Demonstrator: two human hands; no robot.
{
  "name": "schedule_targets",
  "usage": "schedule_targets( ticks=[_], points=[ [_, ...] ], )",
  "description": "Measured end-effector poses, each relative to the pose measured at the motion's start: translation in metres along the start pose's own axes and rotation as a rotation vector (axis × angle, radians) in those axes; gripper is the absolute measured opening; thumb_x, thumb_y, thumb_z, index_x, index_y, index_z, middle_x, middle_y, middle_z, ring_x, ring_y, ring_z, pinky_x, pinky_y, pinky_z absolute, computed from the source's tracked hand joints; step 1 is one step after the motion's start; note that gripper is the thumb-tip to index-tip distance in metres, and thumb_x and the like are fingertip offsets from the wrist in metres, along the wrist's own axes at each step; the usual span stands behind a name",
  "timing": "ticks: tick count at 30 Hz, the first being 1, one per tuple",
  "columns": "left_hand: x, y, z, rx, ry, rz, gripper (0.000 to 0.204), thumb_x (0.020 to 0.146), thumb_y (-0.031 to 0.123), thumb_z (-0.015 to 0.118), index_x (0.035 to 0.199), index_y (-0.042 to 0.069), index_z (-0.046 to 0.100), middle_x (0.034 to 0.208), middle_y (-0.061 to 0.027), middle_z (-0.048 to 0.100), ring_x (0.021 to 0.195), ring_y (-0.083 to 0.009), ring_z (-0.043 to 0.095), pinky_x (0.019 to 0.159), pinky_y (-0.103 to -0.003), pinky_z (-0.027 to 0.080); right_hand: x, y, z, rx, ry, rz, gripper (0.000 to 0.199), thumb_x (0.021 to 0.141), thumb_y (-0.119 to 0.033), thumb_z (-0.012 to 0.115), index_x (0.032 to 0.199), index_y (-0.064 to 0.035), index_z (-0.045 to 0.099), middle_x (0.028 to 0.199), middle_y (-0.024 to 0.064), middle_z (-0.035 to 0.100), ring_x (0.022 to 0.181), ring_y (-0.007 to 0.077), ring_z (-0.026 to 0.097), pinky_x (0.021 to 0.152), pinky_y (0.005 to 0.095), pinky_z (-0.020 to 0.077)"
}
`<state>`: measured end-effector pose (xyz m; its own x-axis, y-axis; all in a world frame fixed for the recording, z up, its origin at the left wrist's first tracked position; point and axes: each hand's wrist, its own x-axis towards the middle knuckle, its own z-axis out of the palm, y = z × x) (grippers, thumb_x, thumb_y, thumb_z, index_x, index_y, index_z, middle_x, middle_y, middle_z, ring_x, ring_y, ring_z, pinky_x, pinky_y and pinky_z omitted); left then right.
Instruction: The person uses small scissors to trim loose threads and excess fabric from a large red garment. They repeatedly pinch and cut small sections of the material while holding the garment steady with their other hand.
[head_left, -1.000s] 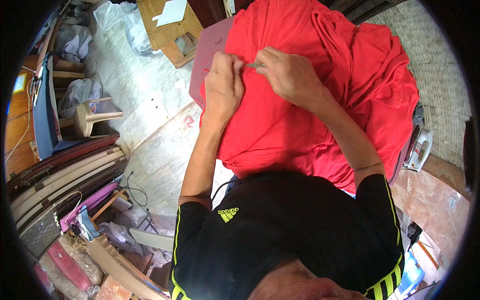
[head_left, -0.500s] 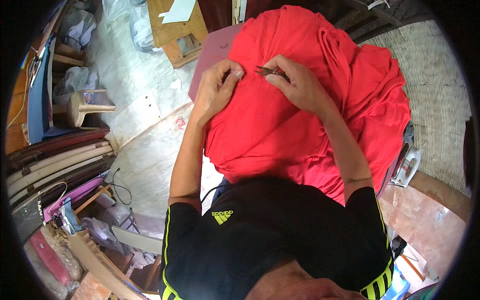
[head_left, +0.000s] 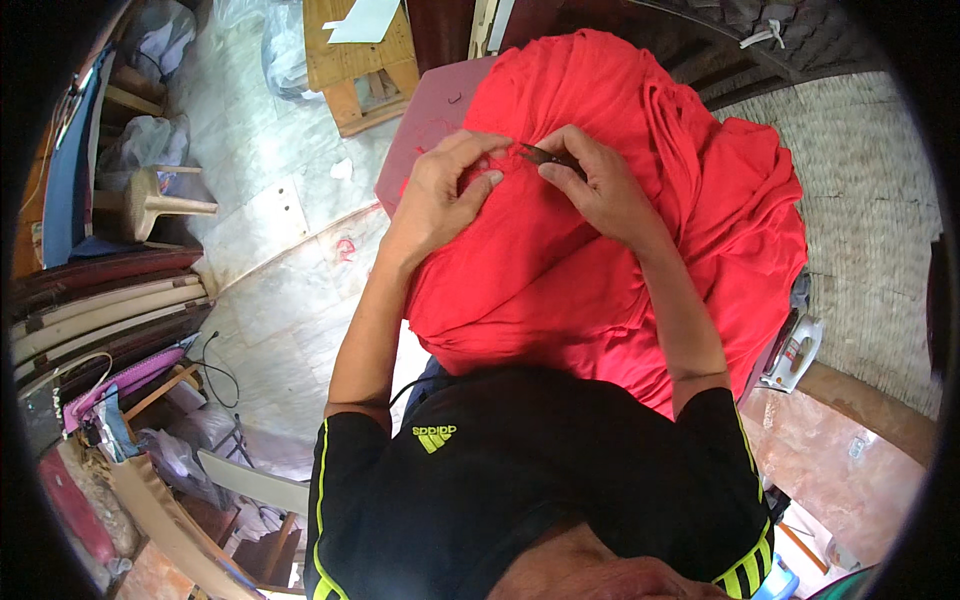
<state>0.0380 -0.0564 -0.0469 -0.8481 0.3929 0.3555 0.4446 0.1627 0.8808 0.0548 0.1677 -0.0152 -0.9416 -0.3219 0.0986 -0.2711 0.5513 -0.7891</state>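
Nearest, the person's black shirt with yellow stripes [head_left: 530, 480] fills the lower middle, and both bare forearms run from it up onto a big heap of red cloth [head_left: 560, 270]. The cloth lies bunched and draped over a dark red bench [head_left: 430, 130], spilling off toward the right and down toward the person.

It looks soft and limp, light for its bulk, with deep loose folds; it would sag and slide if lifted by one edge, so I judge it best taken by pinching a small tuck near the spot being worked, or gathered in both hands for moving.

Farther up, the left hand [head_left: 445, 190] rests on the cloth with its fingers curled and pinching a fold, the grip closed on the fabric itself. Just to its right, the right hand [head_left: 600, 180] has its grip shut around a small dark metal tool [head_left: 545, 155], thin and pointed like thread snips, the tip aimed left toward the pinched fold and close to the left fingers.

Beyond the bench, a wooden stool [head_left: 360, 70] stands on the pale tiled floor [head_left: 270, 290], and a white iron [head_left: 795, 350] sits low to the right.
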Motion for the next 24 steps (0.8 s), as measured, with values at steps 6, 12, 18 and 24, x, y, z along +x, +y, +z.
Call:
schedule_targets(
  ticks=[6, 12, 18, 24],
  points=[
    [0.001, -0.014, 0.005, 0.182, 0.066, 0.098, 0.006, 0.088, -0.001, 0.064, 0.094, -0.002, 0.064, 0.087, -0.0186, 0.063, 0.085, -0.0361, 0.064, 0.075, -0.039, 0.051, -0.001, -0.007, -0.008, -0.070, -0.085, -0.035, 0.019, 0.095, -0.018, 0.063, 0.106, -0.0033, 0.060, 0.097, 0.0141, 0.066, 0.093, 0.0323, 0.066, 0.082, 0.0416, 0.0508],
    [-0.002, -0.010, 0.005, 0.082, 0.147, 0.005, 0.003, 0.088, -0.001, 0.063, 0.091, -0.002, 0.062, 0.090, -0.0180, 0.064, 0.085, -0.0364, 0.064, 0.075, -0.040, 0.051, -0.001, -0.023, -0.002, -0.248, -0.067, -0.005, 0.019, 0.094, -0.017, 0.063, 0.108, -0.0045, 0.061, 0.100, 0.0143, 0.067, 0.095, 0.0329, 0.067, 0.082, 0.0427, 0.0511],
    [0.004, -0.011, 0.006, 0.079, 0.015, 0.098, 0.005, 0.085, -0.002, 0.064, 0.090, -0.001, 0.062, 0.090, -0.0169, 0.064, 0.083, -0.0347, 0.064, 0.074, -0.040, 0.051, 0.001, -0.006, -0.003, -0.017, -0.058, 0.066, 0.017, 0.094, -0.015, 0.063, 0.108, -0.0037, 0.061, 0.099, 0.0142, 0.067, 0.095, 0.0313, 0.067, 0.082, 0.0403, 0.0511],
    [0.004, -0.016, 0.005, 0.150, 0.048, 0.059, 0.009, 0.086, -0.002, 0.064, 0.094, -0.001, 0.061, 0.089, -0.0174, 0.063, 0.083, -0.0342, 0.063, 0.074, -0.040, 0.050, 0.001, -0.007, -0.007, -0.026, -0.068, -0.030, 0.018, 0.094, -0.014, 0.063, 0.108, -0.0032, 0.061, 0.097, 0.0138, 0.066, 0.093, 0.0312, 0.066, 0.081, 0.0394, 0.0511]
  ],
)
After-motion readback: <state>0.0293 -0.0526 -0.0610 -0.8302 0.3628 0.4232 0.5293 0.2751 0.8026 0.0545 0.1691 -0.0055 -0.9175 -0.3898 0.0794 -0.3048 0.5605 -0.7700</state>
